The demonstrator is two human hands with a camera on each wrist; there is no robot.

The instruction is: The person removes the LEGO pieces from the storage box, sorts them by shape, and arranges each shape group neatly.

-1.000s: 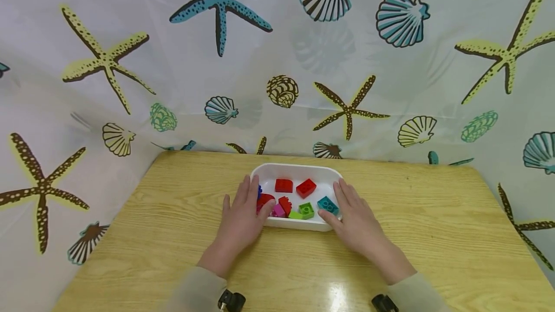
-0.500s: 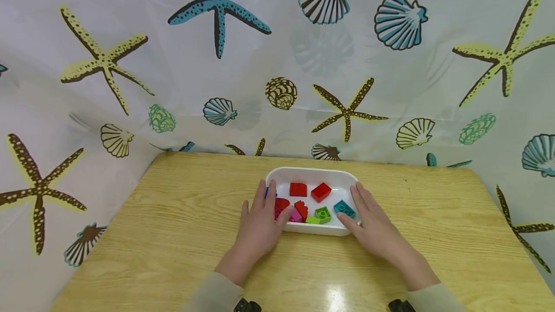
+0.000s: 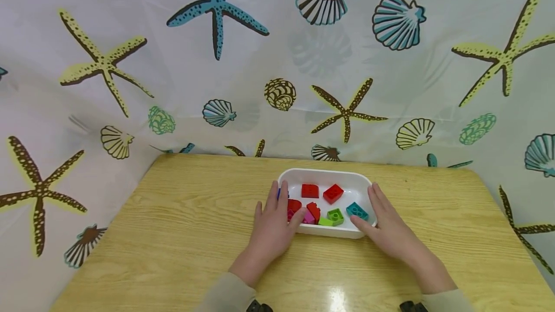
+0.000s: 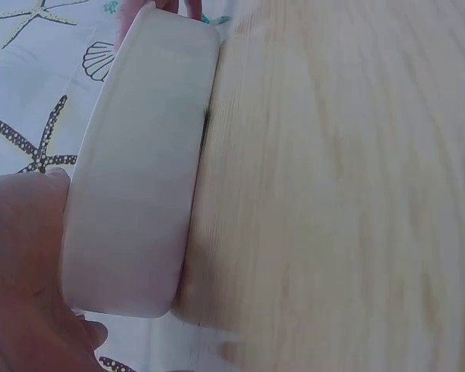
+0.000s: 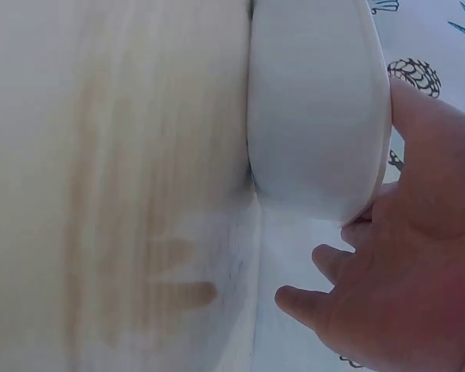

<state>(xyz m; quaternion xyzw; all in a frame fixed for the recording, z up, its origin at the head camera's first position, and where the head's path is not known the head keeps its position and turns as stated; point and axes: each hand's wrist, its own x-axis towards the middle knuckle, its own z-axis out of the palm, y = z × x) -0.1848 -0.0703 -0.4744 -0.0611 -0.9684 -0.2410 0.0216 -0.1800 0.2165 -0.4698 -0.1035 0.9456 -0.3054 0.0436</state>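
Observation:
A white plastic tray [image 3: 334, 231] lies on the wooden table, holding loose toy building blocks. My left hand [image 3: 273, 227] grips its left end, thumb over the front rim and fingers along the side. On the opposite end my right hand [image 3: 392, 235] holds the corner, its thumb reaching over the rim near a teal block [image 3: 357, 211]. Inside are red blocks [image 3: 333, 193], a green block [image 3: 336, 216] and a pink block [image 3: 309, 217]. A blue block [image 3: 282, 193] is partly hidden by my left fingers. Both wrist views show the tray's outer wall [image 4: 139, 170] against the table.
The wooden table [image 3: 195, 215] extends around the tray on all sides. Behind it and at both sides hangs a white curtain [image 3: 247, 76] printed with starfish and shells. The table's back edge runs just beyond the tray.
The tray has slid to the right across the table, with both hands moving along on its ends. The blocks inside have travelled with it.

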